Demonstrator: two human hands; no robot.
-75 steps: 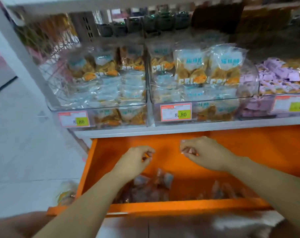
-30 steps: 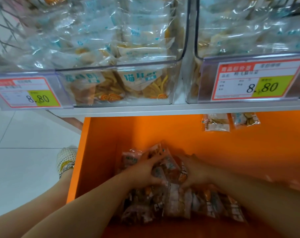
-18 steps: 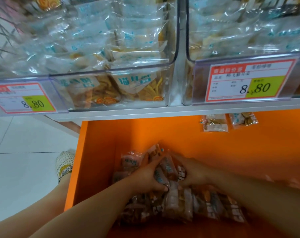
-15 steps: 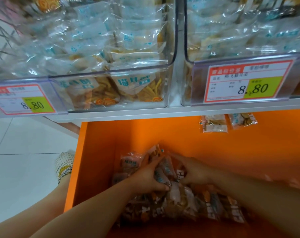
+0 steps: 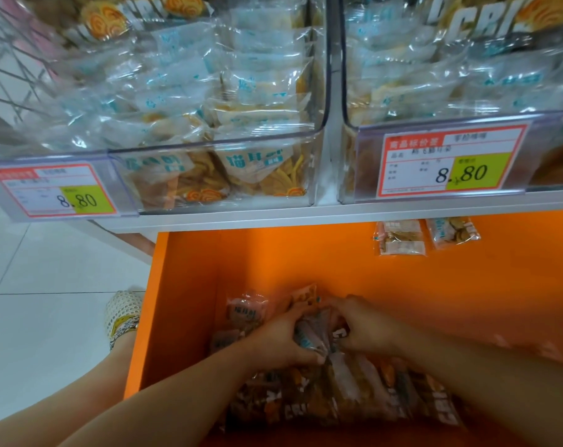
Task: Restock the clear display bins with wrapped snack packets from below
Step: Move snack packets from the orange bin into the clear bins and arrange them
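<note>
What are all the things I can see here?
clear display bins: two, see-through, on the shelf
binned snack packets: many, clear and blue, filling both bins
price tags: two, red-edged, on bin fronts
shelf: one, white, under bins
drawer: one, orange, below shelf
drawer packets: heap, brownish, drawer's front
loose packets: two, clear, drawer's back
wire rack: one, white, top left
floor: white tiles, left
shoe: one, white mesh, beside drawer
left hand: gripping drawer packets
right hand: gripping drawer packets
</note>
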